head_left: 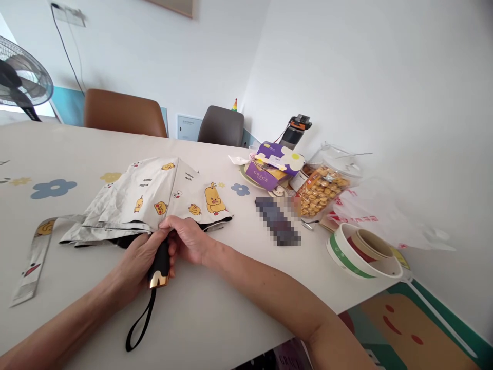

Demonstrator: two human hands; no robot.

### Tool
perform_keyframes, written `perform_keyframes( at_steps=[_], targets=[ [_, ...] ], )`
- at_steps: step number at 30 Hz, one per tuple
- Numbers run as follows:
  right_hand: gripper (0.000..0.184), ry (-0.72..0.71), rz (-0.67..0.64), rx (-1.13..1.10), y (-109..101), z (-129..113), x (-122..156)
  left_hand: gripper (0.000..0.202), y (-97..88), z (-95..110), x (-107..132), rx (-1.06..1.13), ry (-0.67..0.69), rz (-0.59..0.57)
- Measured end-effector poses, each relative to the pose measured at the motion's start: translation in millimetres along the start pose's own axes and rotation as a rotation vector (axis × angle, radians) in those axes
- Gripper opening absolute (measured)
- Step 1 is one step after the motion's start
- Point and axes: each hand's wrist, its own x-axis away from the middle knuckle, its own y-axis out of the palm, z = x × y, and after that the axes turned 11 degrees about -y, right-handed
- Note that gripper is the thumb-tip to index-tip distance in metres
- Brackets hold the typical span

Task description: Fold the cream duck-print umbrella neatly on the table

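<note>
A white folding umbrella (150, 187) printed with yellow ducks lies on the table, its canopy loosely folded and fanned out to both sides. Its black handle (159, 262) has a gold end and points toward me, with a black wrist loop (140, 324) hanging off it. My left hand (140, 257) is closed round the handle's upper part from the left. My right hand (188, 239) is closed at the canopy's lower edge, its thumb pressing the fabric just above the handle. The umbrella's tie strap (36, 262) trails out loose to the left.
To the right are a purple tissue box (265, 174), a clear jar of snacks (323, 190), a blurred dark flat object (279, 221), a plastic bag (385, 216) and paper bowls (346, 257). Behind the table (215, 318) stand a brown chair (123, 113), a grey chair (221, 126) and a fan (23, 77).
</note>
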Motion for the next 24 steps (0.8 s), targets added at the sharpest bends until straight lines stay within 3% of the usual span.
perform_keyframes(
  at_steps=[5, 9, 20, 24],
  targets=[
    [0.031, 0.054, -0.06, 0.05, -0.9, 0.9, -0.9, 0.043, 1.4, -0.6, -1.4, -0.071, -0.011, 0.029],
    [0.038, 0.044, 0.014, 0.133, -0.5, 1.8, -3.9, 0.042, 3.1, 0.8, -0.6, -0.113, -0.012, 0.027],
    [0.023, -0.054, 0.196, 0.007, 6.9, -0.1, -3.7, 0.045, -0.8, 0.4, -2.1, -0.215, 0.102, -0.007],
    [0.018, -0.183, 0.179, -0.128, 1.5, -4.6, -0.5, 0.055, -7.7, 11.4, 2.8, -0.388, 0.056, -0.14]
  ],
)
